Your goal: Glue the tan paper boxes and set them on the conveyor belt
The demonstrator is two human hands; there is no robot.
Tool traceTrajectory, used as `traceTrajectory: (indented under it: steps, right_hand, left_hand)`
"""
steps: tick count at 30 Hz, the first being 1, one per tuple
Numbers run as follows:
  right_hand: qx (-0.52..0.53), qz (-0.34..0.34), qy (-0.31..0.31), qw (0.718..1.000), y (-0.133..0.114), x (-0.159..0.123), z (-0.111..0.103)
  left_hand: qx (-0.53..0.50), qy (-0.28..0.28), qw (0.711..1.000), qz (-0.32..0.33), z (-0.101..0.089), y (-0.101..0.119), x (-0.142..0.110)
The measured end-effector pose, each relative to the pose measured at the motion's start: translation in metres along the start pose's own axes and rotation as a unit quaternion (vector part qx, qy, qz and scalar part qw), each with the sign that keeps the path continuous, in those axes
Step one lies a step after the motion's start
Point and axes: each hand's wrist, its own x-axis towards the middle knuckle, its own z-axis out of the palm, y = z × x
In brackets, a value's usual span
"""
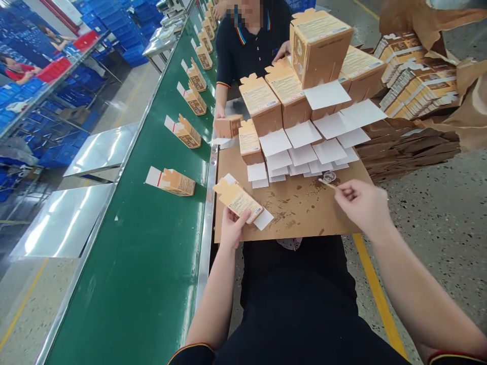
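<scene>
My left hand (233, 229) is closed on a small tan carton (240, 199) with printed sides, tilted over the work board with its white flaps spread at both ends. In my right hand (364, 204) a thin cotton swab (326, 184) is pinched between the fingertips. Its white tip lies beside a small clear dish (330, 176) on the brown cardboard board (304, 208), where dark wet spots show. Just beyond, a stack of tan cartons (266, 107) rises with white flaps (304, 135) pointing toward me.
A green conveyor belt (152, 253) runs along my left, carrying a row of cartons (178, 182). Across the board a co-worker (251, 50) holds another carton (228, 125). Bundles of flat cartons (422, 91) lie in brown paper at right. Metal tables (61, 220) stand beyond the belt.
</scene>
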Motion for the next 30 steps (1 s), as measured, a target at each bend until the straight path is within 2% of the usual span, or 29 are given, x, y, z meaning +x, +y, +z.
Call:
traceTrajectory:
  steps: [3, 6, 8, 11, 15, 20, 26, 30]
  right_hand:
    - [0.112, -0.038, -0.067, 0.991, -0.035, -0.047, 0.036]
    - [0.152, -0.074, -0.106, 0.98, -0.06, -0.081, 0.078]
    - [0.149, -0.089, -0.122, 0.977, -0.068, -0.092, 0.097]
    - [0.13, -0.119, -0.14, 0.974, -0.068, -0.099, 0.109]
    - [0.108, -0.136, -0.143, 0.974, -0.059, -0.097, 0.11]
    - [0.121, -0.089, -0.1, 0.984, -0.045, -0.089, 0.1]
    - [0.148, -0.025, -0.038, 0.988, -0.035, -0.086, 0.078]
    - [0.149, -0.005, -0.024, 0.989, -0.034, -0.091, 0.065]
  left_hand:
    - [0.022, 0.001, 1.0, -0.006, 0.006, -0.002, 0.004]
    - [0.04, 0.014, 0.999, -0.004, 0.007, -0.002, 0.004]
    - [0.05, 0.01, 0.999, -0.007, 0.007, -0.002, 0.003]
    - [0.046, 0.001, 0.999, -0.019, 0.008, -0.002, 0.001]
    - [0.039, 0.005, 0.999, -0.015, 0.009, -0.002, 0.001]
    - [0.066, 0.009, 0.998, 0.012, 0.012, -0.005, -0.004]
    - [0.198, 0.042, 0.974, 0.101, 0.016, -0.024, -0.029]
    - [0.249, 0.055, 0.962, 0.101, 0.017, -0.032, -0.039]
